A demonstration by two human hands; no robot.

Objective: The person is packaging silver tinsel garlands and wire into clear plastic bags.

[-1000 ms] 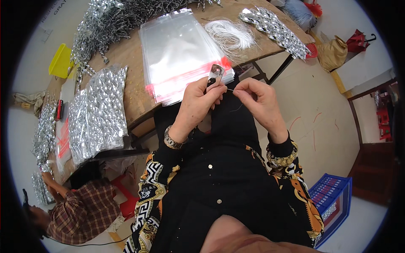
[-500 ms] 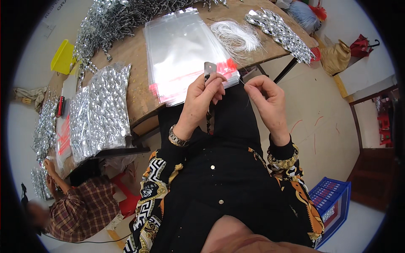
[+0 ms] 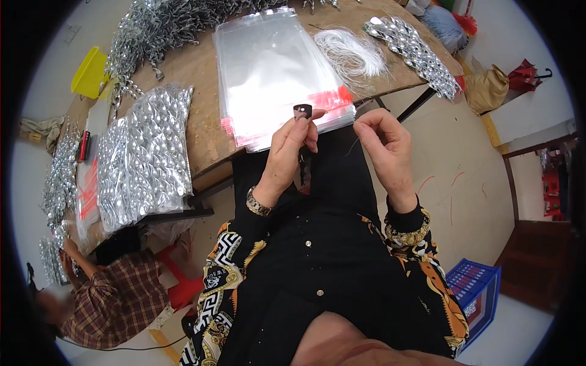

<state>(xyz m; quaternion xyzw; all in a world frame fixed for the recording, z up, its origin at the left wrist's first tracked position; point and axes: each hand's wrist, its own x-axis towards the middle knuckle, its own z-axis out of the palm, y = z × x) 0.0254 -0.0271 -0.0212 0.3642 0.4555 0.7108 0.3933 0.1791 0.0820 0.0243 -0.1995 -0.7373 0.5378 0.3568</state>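
Observation:
My left hand (image 3: 282,155) is closed round a shiny dark-silver strip (image 3: 303,111) with a rounded end. The end sticks up past the thumb, and a thin part hangs below the fingers. To its right my right hand (image 3: 389,152) pinches thumb and forefinger together on a fine thread (image 3: 351,147), whose loose end curls down. Both hands are over my lap at the table's near edge. Just beyond them lies a stack of clear plastic bags (image 3: 268,67) with red-printed ends. A loose bundle of white string (image 3: 354,58) rests beside the bags.
Silver twisted ornaments (image 3: 418,58) lie at the table's right end, with a larger heap (image 3: 177,33) at the back. Bagged ornaments (image 3: 146,155) are on the left. A person in a checked shirt (image 3: 116,293) works there. A blue crate (image 3: 473,299) stands at lower right.
The silver strip in my left hand has tilted, so less of its flat face shows. My right hand stays pinched and has barely moved. The view has shifted slightly.

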